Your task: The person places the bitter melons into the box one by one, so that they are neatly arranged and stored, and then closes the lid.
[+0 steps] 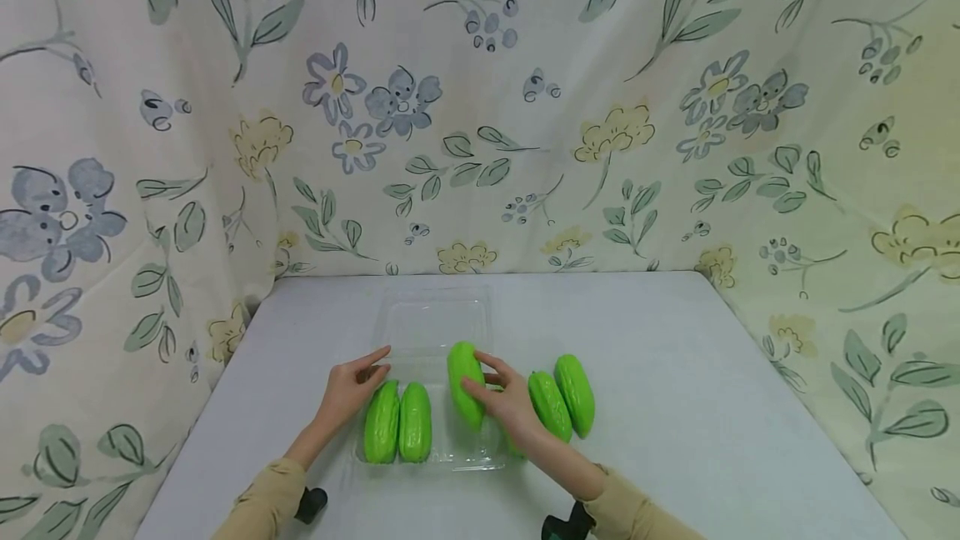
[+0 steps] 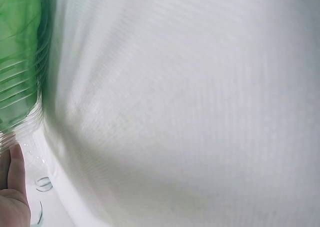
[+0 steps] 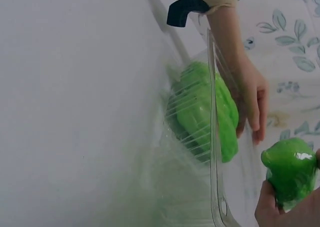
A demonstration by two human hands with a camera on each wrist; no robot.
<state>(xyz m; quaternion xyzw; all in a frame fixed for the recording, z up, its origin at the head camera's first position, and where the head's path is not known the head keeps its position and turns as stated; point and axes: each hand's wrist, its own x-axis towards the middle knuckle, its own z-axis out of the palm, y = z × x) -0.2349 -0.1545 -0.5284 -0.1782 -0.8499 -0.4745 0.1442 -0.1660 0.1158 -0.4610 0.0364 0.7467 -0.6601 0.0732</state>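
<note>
Though beyond the clear box, floral curtain on three sides.

two vegetables lie inside the container, others to its right

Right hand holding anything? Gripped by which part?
Yes: right hand holds one green vegetable by its side, near the middle, between thumb and fingers.
</note>
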